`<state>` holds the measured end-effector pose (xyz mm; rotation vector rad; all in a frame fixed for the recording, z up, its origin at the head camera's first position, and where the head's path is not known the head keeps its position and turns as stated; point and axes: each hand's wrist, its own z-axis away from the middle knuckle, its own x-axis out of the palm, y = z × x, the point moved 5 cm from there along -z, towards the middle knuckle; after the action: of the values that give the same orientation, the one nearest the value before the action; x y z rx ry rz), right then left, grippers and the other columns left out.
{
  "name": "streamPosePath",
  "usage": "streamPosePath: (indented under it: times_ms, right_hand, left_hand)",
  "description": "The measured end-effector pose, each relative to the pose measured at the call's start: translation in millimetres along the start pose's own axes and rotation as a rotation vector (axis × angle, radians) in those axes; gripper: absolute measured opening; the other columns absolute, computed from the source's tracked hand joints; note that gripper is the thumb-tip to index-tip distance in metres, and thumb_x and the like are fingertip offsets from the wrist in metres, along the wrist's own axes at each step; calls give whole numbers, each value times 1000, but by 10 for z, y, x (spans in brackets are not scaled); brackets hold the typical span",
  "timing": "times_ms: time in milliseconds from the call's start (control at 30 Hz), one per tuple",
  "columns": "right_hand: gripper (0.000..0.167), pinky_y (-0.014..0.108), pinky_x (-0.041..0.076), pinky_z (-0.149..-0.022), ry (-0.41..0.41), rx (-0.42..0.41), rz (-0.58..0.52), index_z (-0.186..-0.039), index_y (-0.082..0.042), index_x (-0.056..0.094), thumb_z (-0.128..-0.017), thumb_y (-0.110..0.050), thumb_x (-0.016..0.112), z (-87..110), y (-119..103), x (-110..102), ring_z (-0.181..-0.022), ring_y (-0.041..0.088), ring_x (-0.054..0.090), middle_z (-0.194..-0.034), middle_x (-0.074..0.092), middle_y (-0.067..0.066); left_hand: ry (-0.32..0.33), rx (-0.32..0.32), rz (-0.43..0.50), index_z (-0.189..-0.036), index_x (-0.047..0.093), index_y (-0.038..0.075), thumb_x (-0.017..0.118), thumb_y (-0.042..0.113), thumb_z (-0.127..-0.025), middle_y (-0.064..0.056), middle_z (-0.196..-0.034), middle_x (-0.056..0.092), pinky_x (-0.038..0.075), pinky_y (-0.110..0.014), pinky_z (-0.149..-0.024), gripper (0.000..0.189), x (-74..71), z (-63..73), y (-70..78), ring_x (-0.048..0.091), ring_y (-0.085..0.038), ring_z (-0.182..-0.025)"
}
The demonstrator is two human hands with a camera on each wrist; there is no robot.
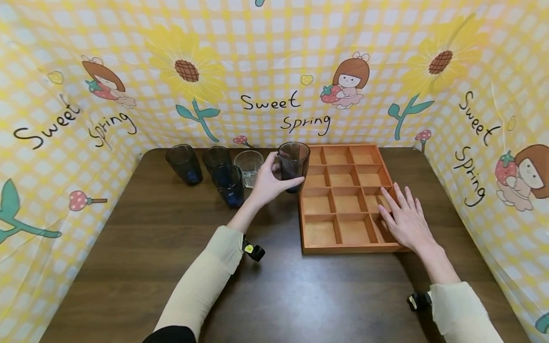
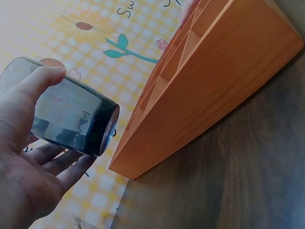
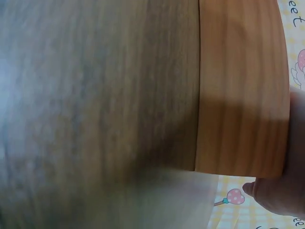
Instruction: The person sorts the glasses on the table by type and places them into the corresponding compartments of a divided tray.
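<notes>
My left hand [image 1: 270, 183] grips a dark tinted glass tumbler [image 1: 294, 159] round its side, thumb on one side and fingers on the other. The left wrist view shows the tumbler [image 2: 71, 112] held above the table, near the wall of a wooden compartment tray [image 2: 214, 90]. In the head view the tumbler overlaps the left edge of the tray [image 1: 351, 248]. My right hand [image 1: 409, 221] rests on the tray's right front rim with its fingers spread over the compartments. Much of that hand is hidden behind the tray wall [image 3: 243, 95] in the right wrist view.
Left of my left hand stand a clear glass [image 1: 248, 175] and three dark tumblers: one at the far left [image 1: 183, 164], one at the back [image 1: 216, 159] and one in front [image 1: 232, 190]. A yellow checked cloth [image 1: 266, 62] hangs round the brown table [image 1: 300, 295].
</notes>
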<state>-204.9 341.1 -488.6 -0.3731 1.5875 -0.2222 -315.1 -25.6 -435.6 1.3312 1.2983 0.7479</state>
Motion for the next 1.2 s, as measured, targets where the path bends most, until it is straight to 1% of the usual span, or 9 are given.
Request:
streamPosePath:
  times_ms: [233,333,500,600,700,867,1000,1100,1200]
  right_hand:
    - [65,84,16,-127,-10,-6,-49,-175,-13,27,-119,-45,40,-39,-1,40,-165,61,12,-184,9,27]
    - [65,83,18,-126,-12,-8,-52,-175,-13,26,-119,-44,39,-43,-7,42,-164,63,15,-183,9,28]
    - [65,81,19,-127,6,-7,-57,-175,-11,27,-119,-42,40,-20,14,10,-163,64,18,-183,9,28]
    - [64,81,20,-127,18,-7,-54,-175,-11,28,-120,-42,41,-8,37,-1,-162,64,19,-183,10,29]
    - [64,81,16,-128,16,1,-34,-174,-11,30,-119,-43,40,1,49,0,-164,63,16,-183,10,28]
    - [64,74,6,-134,14,-8,5,-173,-8,32,-119,-43,39,-15,35,5,-168,58,7,-182,12,30]
    - [64,73,6,-135,8,-10,7,-173,-8,32,-119,-42,39,-34,17,34,-168,58,7,-182,11,30]
    - [64,74,5,-135,-3,2,2,-174,-9,31,-119,-43,38,-37,16,51,-168,57,5,-183,10,29]
    - [64,76,5,-134,-8,10,0,-174,-10,30,-119,-43,39,-33,31,49,-169,57,3,-183,9,28]
  left_hand:
    - [39,-12,17,-142,54,17,95,21,-86,-20,-119,79,58,-31,-84,69,65,-200,-64,75,-31,-110]
    - [60,-18,17,-143,53,14,95,21,-87,-22,-117,78,58,-35,-88,71,104,-280,-81,75,-33,-111]
    - [86,-36,13,-155,49,12,94,26,-88,-25,-128,76,61,-49,-99,82,214,-424,-115,74,-37,-120]
    - [105,-64,0,-161,46,13,94,30,-88,-24,-135,74,60,-54,-105,89,282,-500,-156,73,-38,-124]
    - [119,-74,-13,-163,45,14,94,31,-87,-24,-138,73,59,-55,-108,92,339,-563,-190,72,-37,-127]
    - [121,-47,-21,-159,49,14,95,31,-86,-22,-139,73,59,-55,-108,88,399,-644,-213,71,-36,-129]
    - [118,-35,-40,-156,51,13,95,30,-87,-21,-138,74,59,-55,-108,84,424,-688,-235,71,-37,-128]
    - [117,-34,-48,-156,49,13,94,29,-88,-22,-137,74,59,-55,-108,84,447,-726,-260,72,-38,-125]
    - [119,-38,-51,-157,47,14,94,31,-88,-21,-140,72,58,-55,-108,85,480,-776,-288,72,-38,-127]
